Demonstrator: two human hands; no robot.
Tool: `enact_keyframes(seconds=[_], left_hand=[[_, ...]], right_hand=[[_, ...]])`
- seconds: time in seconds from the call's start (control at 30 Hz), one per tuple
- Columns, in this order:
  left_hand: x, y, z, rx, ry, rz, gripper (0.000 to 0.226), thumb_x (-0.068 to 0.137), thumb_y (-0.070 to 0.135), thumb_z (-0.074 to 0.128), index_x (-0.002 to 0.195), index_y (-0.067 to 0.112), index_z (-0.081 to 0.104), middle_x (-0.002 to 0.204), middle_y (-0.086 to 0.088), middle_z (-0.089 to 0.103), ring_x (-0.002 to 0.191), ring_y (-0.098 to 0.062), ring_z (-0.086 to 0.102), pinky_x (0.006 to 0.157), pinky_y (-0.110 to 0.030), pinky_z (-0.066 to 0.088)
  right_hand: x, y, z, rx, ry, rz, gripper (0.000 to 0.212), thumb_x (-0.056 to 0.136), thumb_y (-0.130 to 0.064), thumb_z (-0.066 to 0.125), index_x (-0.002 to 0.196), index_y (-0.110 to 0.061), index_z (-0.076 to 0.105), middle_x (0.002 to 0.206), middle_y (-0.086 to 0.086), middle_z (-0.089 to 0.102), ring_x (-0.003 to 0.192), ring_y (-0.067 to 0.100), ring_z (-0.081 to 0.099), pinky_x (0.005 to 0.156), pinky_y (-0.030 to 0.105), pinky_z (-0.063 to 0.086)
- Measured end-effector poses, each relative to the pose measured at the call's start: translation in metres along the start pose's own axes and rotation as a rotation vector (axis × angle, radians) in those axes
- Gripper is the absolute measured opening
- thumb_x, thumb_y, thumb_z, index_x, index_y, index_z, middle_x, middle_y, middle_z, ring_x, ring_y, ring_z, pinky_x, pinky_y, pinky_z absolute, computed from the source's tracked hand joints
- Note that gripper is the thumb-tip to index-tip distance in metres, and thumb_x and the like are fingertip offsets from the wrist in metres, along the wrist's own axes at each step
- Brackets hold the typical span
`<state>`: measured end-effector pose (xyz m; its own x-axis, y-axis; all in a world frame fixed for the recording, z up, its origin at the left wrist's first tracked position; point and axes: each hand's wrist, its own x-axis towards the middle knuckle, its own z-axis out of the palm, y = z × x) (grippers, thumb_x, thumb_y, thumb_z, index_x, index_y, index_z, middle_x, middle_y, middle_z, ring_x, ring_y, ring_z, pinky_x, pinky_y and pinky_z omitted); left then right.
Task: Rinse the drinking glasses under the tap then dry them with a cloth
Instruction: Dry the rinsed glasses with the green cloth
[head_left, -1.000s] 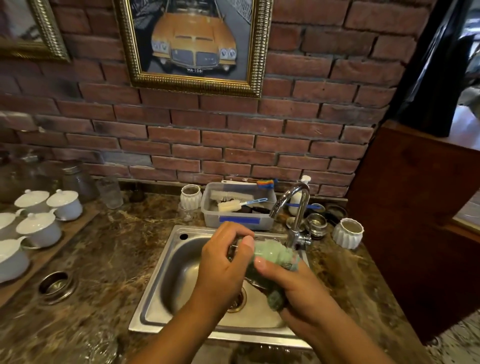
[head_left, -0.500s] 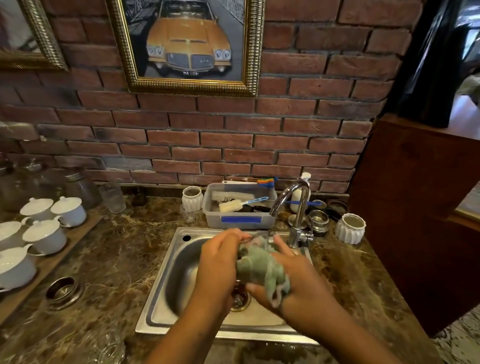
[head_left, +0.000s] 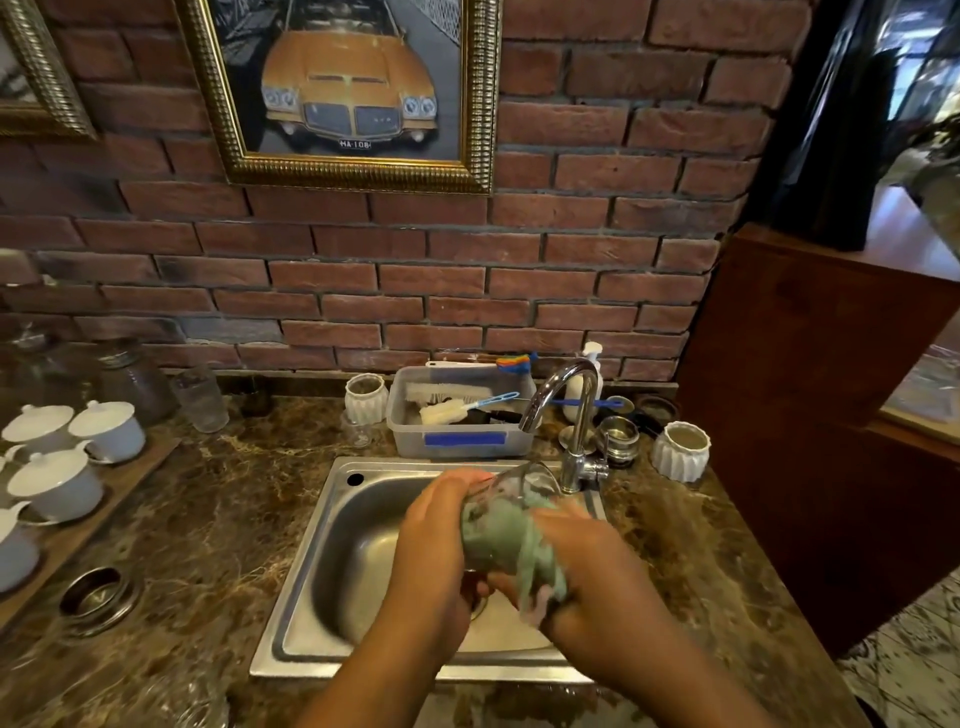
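The drinking glass (head_left: 525, 480) is above the sink (head_left: 304, 571), long axis tilted, mouth up and away toward the tap (head_left: 577, 410) base. The left hand (head_left: 435, 540) grips its side. The right hand (head_left: 587, 569) clasps the green cloth (head_left: 496, 538) wrapped round it. The basin lies open to the left of the hands.

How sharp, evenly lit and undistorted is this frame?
Head view: the wide-angle lens bows the courses of the red brick wall; the clear drinking glass and pale green cloth look motion-blurred; glare streaks the curved chrome tap; the left-edge glass jars look soft.
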<state>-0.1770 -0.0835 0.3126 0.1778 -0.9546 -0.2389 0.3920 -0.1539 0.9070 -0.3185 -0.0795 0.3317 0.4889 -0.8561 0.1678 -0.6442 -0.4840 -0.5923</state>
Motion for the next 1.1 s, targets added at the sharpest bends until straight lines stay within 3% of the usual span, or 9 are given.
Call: enact_keyframes(seconds=[0.17, 0.3, 0.47, 0.6, 0.73, 0.83, 0.9, 1.0, 1.1], left_hand=[[-0.002, 0.004, 0.0, -0.056, -0.075, -0.308, 0.03, 0.095, 0.031, 0.06, 0.093, 0.008, 0.078, 0.078, -0.012, 0.074, 0.063, -0.021, 0.07, 0.056, -0.03, 0.052], [-0.002, -0.005, 0.002, 0.299, 0.026, 0.554, 0.029, 0.093, 0.031, 0.048, 0.077, 0.02, 0.07, 0.074, 0.001, 0.07, 0.071, -0.012, 0.067, 0.056, -0.024, 0.053], [0.013, -0.001, -0.023, 0.867, -0.195, 1.09, 0.031, 0.095, 0.028, 0.043, 0.09, 0.011, 0.069, 0.085, 0.002, 0.064, 0.081, -0.009, 0.059, 0.067, -0.019, 0.046], [0.007, -0.003, -0.014, 0.518, -0.138, 0.684, 0.028, 0.095, 0.033, 0.043, 0.088, 0.02, 0.068, 0.084, 0.002, 0.067, 0.082, -0.016, 0.064, 0.067, -0.027, 0.053], [0.009, -0.002, -0.01, 0.105, 0.014, -0.141, 0.03, 0.094, 0.028, 0.054, 0.082, 0.014, 0.077, 0.087, -0.013, 0.078, 0.084, -0.03, 0.07, 0.076, -0.04, 0.057], [0.004, 0.005, -0.011, -0.037, -0.085, -0.418, 0.034, 0.093, 0.036, 0.061, 0.092, 0.009, 0.082, 0.098, -0.019, 0.079, 0.08, -0.028, 0.076, 0.076, -0.043, 0.06], [0.004, 0.003, -0.007, -0.042, -0.024, -0.285, 0.032, 0.096, 0.032, 0.058, 0.084, 0.012, 0.08, 0.085, -0.013, 0.079, 0.066, -0.021, 0.075, 0.056, -0.031, 0.057], [-0.002, 0.0, -0.002, 0.22, 0.054, 0.305, 0.031, 0.096, 0.024, 0.05, 0.074, 0.016, 0.071, 0.074, -0.001, 0.073, 0.068, -0.005, 0.069, 0.057, -0.019, 0.053], [0.0, 0.001, -0.015, 0.742, 0.023, 0.968, 0.03, 0.097, 0.032, 0.044, 0.086, 0.017, 0.067, 0.082, 0.004, 0.065, 0.077, -0.008, 0.061, 0.064, -0.017, 0.048]], right_hand=[[-0.007, 0.003, -0.002, -0.179, 0.013, -0.213, 0.02, 0.081, -0.033, 0.077, 0.099, -0.038, 0.073, 0.099, -0.02, 0.071, 0.101, 0.001, 0.062, 0.106, 0.018, 0.036], [-0.009, -0.008, 0.009, 0.557, 0.074, 0.093, 0.022, 0.081, -0.032, 0.077, 0.098, -0.045, 0.07, 0.095, -0.025, 0.07, 0.097, -0.005, 0.065, 0.079, 0.002, 0.045], [-0.011, -0.009, 0.022, 1.705, 0.096, 0.445, 0.037, 0.072, 0.0, 0.079, 0.108, -0.007, 0.075, 0.114, 0.026, 0.072, 0.104, 0.038, 0.072, 0.088, 0.051, 0.06], [-0.003, -0.008, 0.011, 0.882, 0.059, 0.232, 0.033, 0.078, -0.015, 0.08, 0.111, -0.015, 0.076, 0.116, 0.012, 0.073, 0.113, 0.032, 0.066, 0.106, 0.054, 0.047], [0.001, 0.008, -0.005, -0.277, -0.086, -0.239, 0.044, 0.074, -0.011, 0.085, 0.116, -0.014, 0.072, 0.122, 0.0, 0.07, 0.124, 0.021, 0.057, 0.115, 0.042, 0.034], [-0.001, 0.009, -0.006, -0.349, -0.209, -0.265, 0.061, 0.07, -0.017, 0.087, 0.127, -0.009, 0.066, 0.131, 0.002, 0.067, 0.133, 0.024, 0.052, 0.123, 0.045, 0.021], [0.0, 0.005, 0.0, -0.121, -0.068, -0.162, 0.043, 0.083, -0.035, 0.078, 0.125, -0.03, 0.068, 0.127, -0.015, 0.067, 0.131, 0.005, 0.053, 0.125, 0.028, 0.012], [0.004, -0.009, 0.011, 0.373, 0.022, 0.12, 0.009, 0.087, -0.031, 0.074, 0.086, -0.04, 0.073, 0.091, -0.019, 0.071, 0.089, -0.007, 0.065, 0.089, 0.009, 0.048], [0.002, -0.004, 0.023, 1.298, 0.072, 0.402, 0.035, 0.072, -0.033, 0.087, 0.099, -0.013, 0.077, 0.096, 0.01, 0.076, 0.087, 0.015, 0.074, 0.073, 0.027, 0.057]])
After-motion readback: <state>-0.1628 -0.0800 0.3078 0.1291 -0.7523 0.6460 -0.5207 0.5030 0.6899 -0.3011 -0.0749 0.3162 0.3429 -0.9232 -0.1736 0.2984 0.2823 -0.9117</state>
